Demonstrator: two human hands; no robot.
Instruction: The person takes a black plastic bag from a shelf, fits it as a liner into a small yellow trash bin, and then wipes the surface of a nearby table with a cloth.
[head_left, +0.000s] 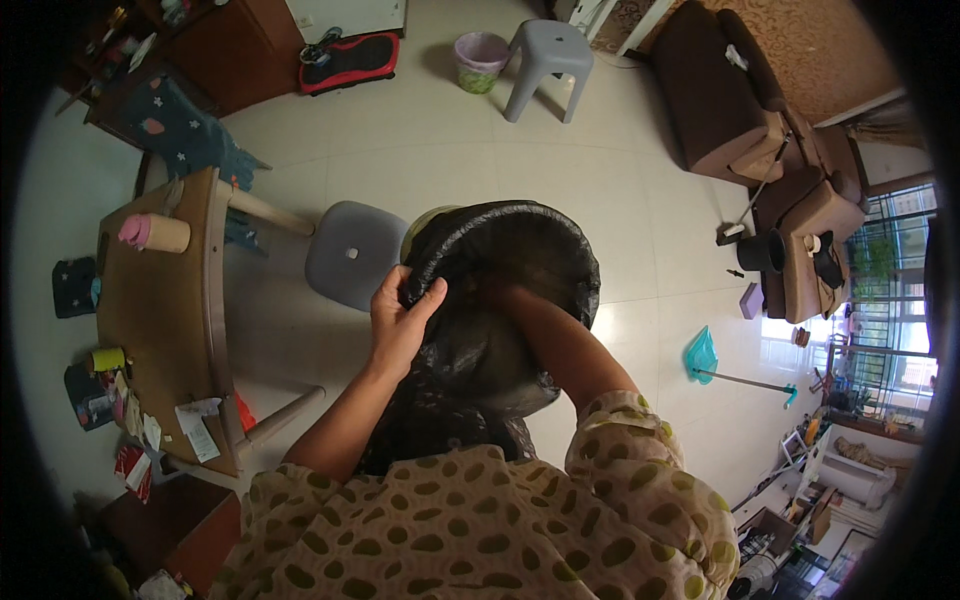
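Observation:
A black plastic bag (472, 352) lines a bin right before me and is folded over its rim. A pale yellow-green strip of the bin (414, 234) shows at the rim's upper left. My left hand (405, 304) grips the bag-covered rim on the left, thumb on the inner side and fingers outside. Deep in the shadowed opening is my right hand (504, 291); its fingers are hidden, so I cannot tell whether they hold anything. Loose black plastic hangs down towards my patterned shirt (480, 517).
A grey stool (352, 255) stands close at the bin's left, by a wooden table (161, 300). Farther off are a second grey stool (551, 56), a small lined bin (480, 64) and a brown sofa (712, 97). A turquoise dustpan (702, 358) lies on the right-hand floor.

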